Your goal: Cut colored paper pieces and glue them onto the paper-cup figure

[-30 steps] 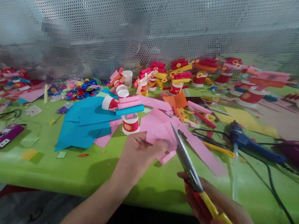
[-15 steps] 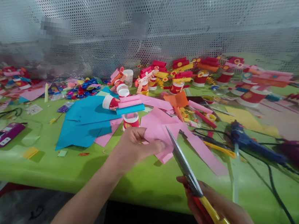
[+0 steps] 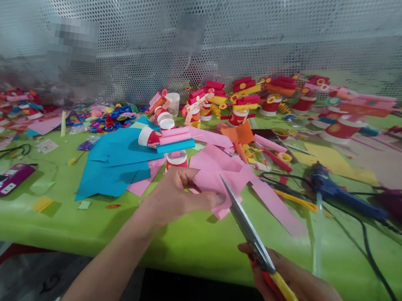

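Between the thumb and fingers of my left hand (image 3: 176, 199) is a piece of pink paper (image 3: 210, 179), held above the table's front part. My right hand (image 3: 301, 287) grips scissors (image 3: 250, 226) by their yellow and red handles. The metal blades point up and left, with the tips over the pink paper; whether they touch it I cannot tell. More pink paper lies behind, including a long pink strip (image 3: 278, 207). A red and white paper cup (image 3: 176, 159) stands just behind my left hand, and another cup with pink and blue paper rolls (image 3: 176, 142) lies tipped above it.
Blue paper sheets (image 3: 111, 158) lie to the left, near a purple power strip (image 3: 10, 179). A blue glue gun (image 3: 343, 194) with trailing black cords rests at the right. Several finished-looking cup figures (image 3: 241, 111) line the back, before a perforated metal panel (image 3: 224, 30).
My left hand and the pink paper have shifted very slightly. The scissors have moved a little, their tips now slightly further left and lower against the paper.
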The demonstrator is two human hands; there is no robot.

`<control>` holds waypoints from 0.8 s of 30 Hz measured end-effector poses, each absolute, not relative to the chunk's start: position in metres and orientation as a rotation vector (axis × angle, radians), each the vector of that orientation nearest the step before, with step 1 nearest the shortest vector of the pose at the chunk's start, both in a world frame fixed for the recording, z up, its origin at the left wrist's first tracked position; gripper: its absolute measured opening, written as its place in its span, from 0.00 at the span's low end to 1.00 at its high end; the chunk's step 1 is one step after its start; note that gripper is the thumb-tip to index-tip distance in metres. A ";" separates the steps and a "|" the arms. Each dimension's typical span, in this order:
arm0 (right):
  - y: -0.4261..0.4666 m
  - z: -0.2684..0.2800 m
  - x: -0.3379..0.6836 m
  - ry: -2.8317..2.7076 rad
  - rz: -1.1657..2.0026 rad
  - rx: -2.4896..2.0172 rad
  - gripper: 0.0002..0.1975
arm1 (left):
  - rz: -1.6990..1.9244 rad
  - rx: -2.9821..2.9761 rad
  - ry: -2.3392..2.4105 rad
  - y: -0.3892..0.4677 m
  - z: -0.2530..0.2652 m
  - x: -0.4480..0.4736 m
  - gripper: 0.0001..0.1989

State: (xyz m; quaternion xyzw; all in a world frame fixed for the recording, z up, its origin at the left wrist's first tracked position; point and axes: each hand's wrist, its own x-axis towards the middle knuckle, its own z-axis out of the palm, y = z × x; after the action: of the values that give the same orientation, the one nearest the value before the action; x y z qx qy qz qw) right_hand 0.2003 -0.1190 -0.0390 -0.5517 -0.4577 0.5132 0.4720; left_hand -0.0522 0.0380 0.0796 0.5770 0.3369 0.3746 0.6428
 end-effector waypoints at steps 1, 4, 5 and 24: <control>-0.120 -0.039 0.199 -1.064 1.344 -1.330 0.43 | 0.856 1.288 0.766 0.039 0.078 -0.052 0.12; -0.125 -0.029 0.188 -0.925 1.395 -1.308 0.46 | 0.904 1.128 0.745 0.041 0.074 -0.049 0.20; -0.127 -0.024 0.183 -0.891 1.359 -1.318 0.47 | 0.918 1.066 0.720 0.039 0.072 -0.047 0.21; -0.125 -0.029 0.189 -0.931 1.300 -1.295 0.42 | 1.086 0.900 0.703 0.004 0.059 -0.016 0.15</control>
State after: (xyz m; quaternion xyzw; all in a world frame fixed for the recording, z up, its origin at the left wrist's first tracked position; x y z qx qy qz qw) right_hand 0.1893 -0.1250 -0.0290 -0.5393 -0.3878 0.5411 0.5158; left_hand -0.0156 0.0039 0.0586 0.4050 0.3161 0.4884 0.7054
